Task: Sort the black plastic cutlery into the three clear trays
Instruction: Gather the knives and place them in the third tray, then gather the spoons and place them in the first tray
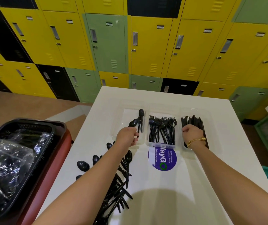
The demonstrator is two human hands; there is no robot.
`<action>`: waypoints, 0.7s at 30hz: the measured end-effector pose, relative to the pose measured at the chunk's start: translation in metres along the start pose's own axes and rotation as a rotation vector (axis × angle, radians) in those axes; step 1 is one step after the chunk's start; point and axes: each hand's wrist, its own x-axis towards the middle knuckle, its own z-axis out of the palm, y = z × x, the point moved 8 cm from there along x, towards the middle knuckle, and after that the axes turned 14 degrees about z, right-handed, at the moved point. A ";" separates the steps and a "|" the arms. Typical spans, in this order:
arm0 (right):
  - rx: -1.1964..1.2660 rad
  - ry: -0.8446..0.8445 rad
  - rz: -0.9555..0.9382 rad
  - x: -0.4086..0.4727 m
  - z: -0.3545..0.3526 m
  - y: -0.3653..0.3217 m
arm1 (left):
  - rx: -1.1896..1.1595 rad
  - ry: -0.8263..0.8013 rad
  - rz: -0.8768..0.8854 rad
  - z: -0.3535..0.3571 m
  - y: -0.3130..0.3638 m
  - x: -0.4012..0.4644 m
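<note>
Three clear trays stand side by side on the white table (203, 176). The left tray (126, 114) holds a spoon (141, 117). My left hand (126, 137) hovers over its near end, shut on another black spoon (134, 122). The middle tray (152, 144) is filled with forks (162, 129). The right tray (208, 116) holds knives (193, 120); my right hand (192, 133) rests on them with fingers curled, and whether it grips any is hidden. A pile of loose black cutlery (120, 184), mostly spoons, lies under my left forearm.
A black basket (21, 125) with crumpled clear plastic wrap sits on a dark red tray (48, 184) at the left. A purple round sticker (164, 159) lies in front of the middle tray. Yellow, green and black lockers (107, 43) rise behind the table.
</note>
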 end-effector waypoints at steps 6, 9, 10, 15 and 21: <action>-0.115 -0.284 -0.236 -0.095 0.071 -0.039 | 0.055 0.058 0.085 -0.043 -0.016 -0.009; -0.291 -0.488 -0.259 -0.147 0.127 -0.027 | 0.117 0.089 0.081 -0.068 -0.032 -0.019; -0.339 -0.516 -0.252 -0.158 0.139 -0.022 | 0.150 0.100 0.080 -0.075 -0.038 -0.021; -0.377 -0.528 -0.151 -0.176 0.167 -0.015 | 0.236 0.176 0.078 -0.112 -0.061 -0.037; -0.437 -0.505 -0.072 -0.170 0.179 -0.011 | 0.275 0.181 0.060 -0.130 -0.083 -0.041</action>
